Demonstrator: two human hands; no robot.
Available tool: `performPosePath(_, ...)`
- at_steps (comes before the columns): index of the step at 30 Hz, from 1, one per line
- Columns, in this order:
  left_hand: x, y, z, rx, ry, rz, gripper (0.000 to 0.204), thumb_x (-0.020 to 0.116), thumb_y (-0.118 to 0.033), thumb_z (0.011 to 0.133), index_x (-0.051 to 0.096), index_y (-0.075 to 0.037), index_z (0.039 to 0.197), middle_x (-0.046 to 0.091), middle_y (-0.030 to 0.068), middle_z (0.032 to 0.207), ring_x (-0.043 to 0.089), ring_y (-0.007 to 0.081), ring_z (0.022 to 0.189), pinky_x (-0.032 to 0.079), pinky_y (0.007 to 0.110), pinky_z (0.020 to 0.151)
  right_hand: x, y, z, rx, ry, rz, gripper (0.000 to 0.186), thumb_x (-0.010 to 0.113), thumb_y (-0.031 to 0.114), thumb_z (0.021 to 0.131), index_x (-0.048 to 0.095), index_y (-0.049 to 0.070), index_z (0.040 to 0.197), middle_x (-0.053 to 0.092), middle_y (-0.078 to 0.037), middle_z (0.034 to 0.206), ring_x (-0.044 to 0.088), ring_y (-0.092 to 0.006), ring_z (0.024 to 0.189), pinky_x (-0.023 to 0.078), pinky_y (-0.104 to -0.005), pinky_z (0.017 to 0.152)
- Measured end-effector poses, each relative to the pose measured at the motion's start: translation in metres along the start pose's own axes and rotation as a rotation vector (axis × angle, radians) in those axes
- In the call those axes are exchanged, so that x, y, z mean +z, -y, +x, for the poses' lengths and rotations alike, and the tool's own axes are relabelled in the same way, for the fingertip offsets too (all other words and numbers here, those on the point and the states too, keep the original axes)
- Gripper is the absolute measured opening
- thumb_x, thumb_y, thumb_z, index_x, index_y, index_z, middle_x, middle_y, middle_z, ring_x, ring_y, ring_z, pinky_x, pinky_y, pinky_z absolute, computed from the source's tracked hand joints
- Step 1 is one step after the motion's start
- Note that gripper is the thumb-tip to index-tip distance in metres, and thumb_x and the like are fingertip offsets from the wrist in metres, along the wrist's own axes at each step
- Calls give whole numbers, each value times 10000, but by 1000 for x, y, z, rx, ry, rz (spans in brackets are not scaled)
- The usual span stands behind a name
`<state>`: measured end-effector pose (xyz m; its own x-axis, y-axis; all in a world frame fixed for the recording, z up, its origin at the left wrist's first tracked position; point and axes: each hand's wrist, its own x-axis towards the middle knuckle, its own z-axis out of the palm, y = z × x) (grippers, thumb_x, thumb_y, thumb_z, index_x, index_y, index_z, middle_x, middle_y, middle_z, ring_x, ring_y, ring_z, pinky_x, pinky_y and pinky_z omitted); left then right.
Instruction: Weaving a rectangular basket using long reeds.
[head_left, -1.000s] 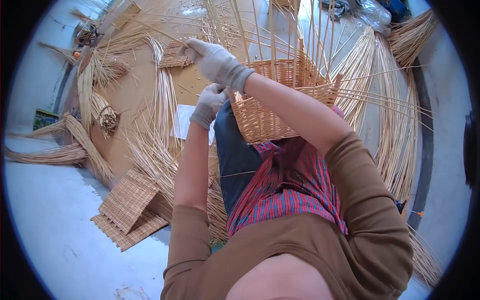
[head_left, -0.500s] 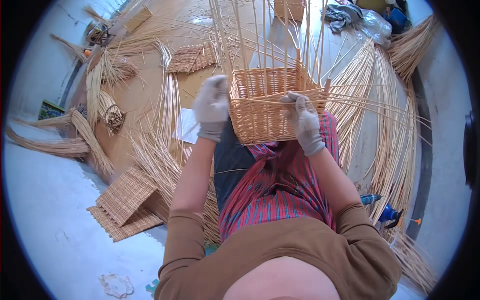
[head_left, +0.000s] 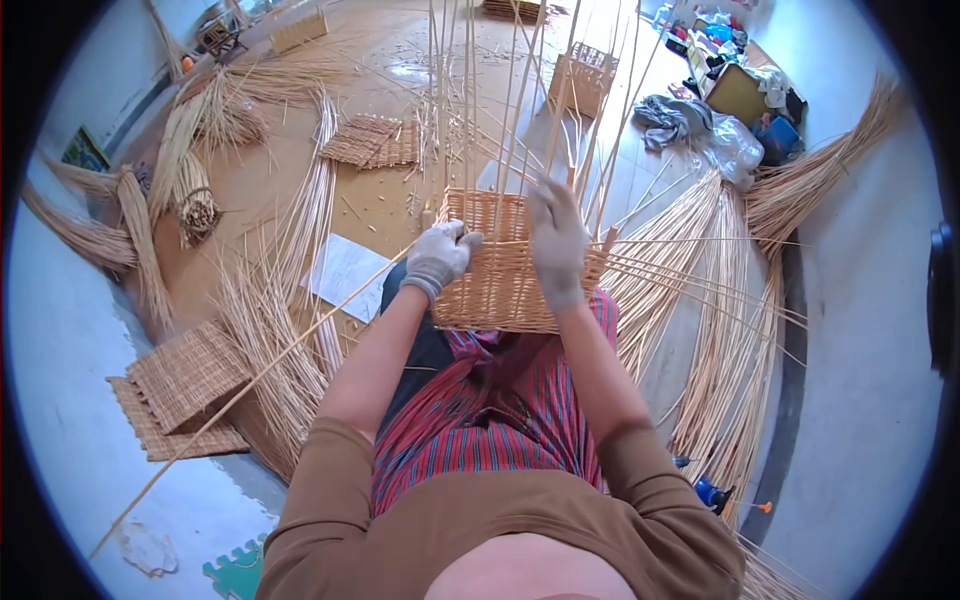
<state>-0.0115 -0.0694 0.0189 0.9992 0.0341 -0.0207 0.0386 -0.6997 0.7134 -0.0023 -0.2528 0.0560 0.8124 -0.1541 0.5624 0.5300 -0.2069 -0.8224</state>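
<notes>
A half-woven wicker basket (head_left: 490,292) rests on my lap, tall upright cane stakes (head_left: 505,130) rising from it. My gloved left hand (head_left: 440,257) is closed on the basket's left front corner at the upper edge. From beside that hand, a long cane strand (head_left: 250,385) runs down to the lower left. My gloved right hand (head_left: 557,245) is raised before the basket's right half, fingers stretched upward and blurred; I see nothing held in it. Several loose weaving strands (head_left: 700,285) stick out rightward from the basket's right side.
Cane bundles (head_left: 715,330) spread on the floor at right, with more cane (head_left: 285,350) at left. Woven panels (head_left: 190,375) lie at lower left, others (head_left: 372,142) farther off. A paper sheet (head_left: 347,275) lies by my left forearm. A small box-shaped basket (head_left: 582,80) stands ahead.
My left hand has come down onto the basket's corner. The right hand has left the front edge and lifted. The long strand now crosses to the lower left. The view has shifted.
</notes>
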Motion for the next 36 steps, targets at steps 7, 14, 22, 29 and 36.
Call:
performPosePath(7,-5,-4,1,6,-17,30,422,591,-483,924,699,-79,987,714,169,971,696,324,844,530,428,774,-6,-35,27,-92,98,454,558,516,88,991,281,126,1496,657,-129,1111,666,-234,1020,552,-307,740)
performPosePath(14,4,-38,6,-161,-123,-714,328,817,-285,829,631,-20,879,649,58,725,590,115,480,504,310,434,-59,-15,-37,268,61,165,158,431,190,1067,497,78,1158,683,-85,893,667,-163,805,506,-279,641)
performPosePath(22,8,-45,-11,239,-614,-488,202,563,-152,989,574,-72,1174,710,116,892,678,174,633,529,316,570,-119,-31,-24,393,-283,246,91,634,90,962,597,36,1026,698,-72,959,655,-130,788,512,-244,591)
performPosePath(29,83,-66,8,44,15,-346,315,613,-330,974,612,-44,842,640,147,708,646,287,656,506,396,633,-86,-9,24,154,-62,13,437,562,59,979,452,128,1395,669,-153,1159,652,-164,1010,529,-261,696)
performPosePath(36,62,-68,1,32,-97,-178,433,644,-448,932,645,-28,828,594,174,670,546,303,602,441,410,607,-106,-20,32,52,-242,333,509,500,-41,905,421,35,1402,635,-115,973,643,-178,755,503,-219,638)
